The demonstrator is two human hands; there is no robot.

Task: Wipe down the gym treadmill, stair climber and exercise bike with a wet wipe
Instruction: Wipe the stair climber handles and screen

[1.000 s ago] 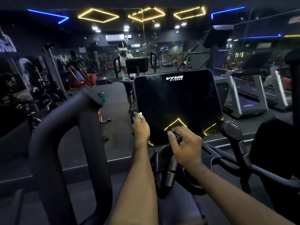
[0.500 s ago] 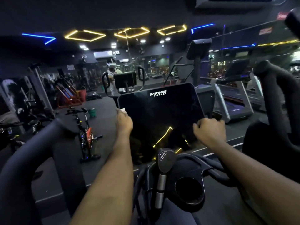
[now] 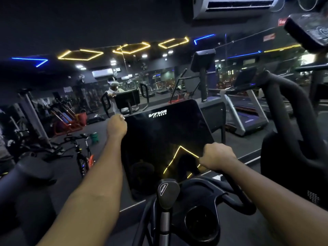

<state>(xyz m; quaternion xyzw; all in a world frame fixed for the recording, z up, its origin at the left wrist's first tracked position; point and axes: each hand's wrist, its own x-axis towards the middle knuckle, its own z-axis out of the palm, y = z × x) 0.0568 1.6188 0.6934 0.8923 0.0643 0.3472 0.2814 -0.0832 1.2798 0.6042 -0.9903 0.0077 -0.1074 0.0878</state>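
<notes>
Left fingers (image 3: 118, 120) pinching white wipe (image 3: 122, 117) at corner of glossy screen (image 3: 159, 139), right fingers (image 3: 208, 150) curled round matte handlebar (image 3: 234, 187)

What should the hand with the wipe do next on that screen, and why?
Probably sweep the left hand, pinching the white wipe at the top left corner of the screen, rightward along the top edge; the right hand grips the screen's right edge, steadying it.

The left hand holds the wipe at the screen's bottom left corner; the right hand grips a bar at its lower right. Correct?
Not bottom: in the head view the left hand holds the wipe at the screen's top left corner. The right hand grips the bar as said.
</notes>
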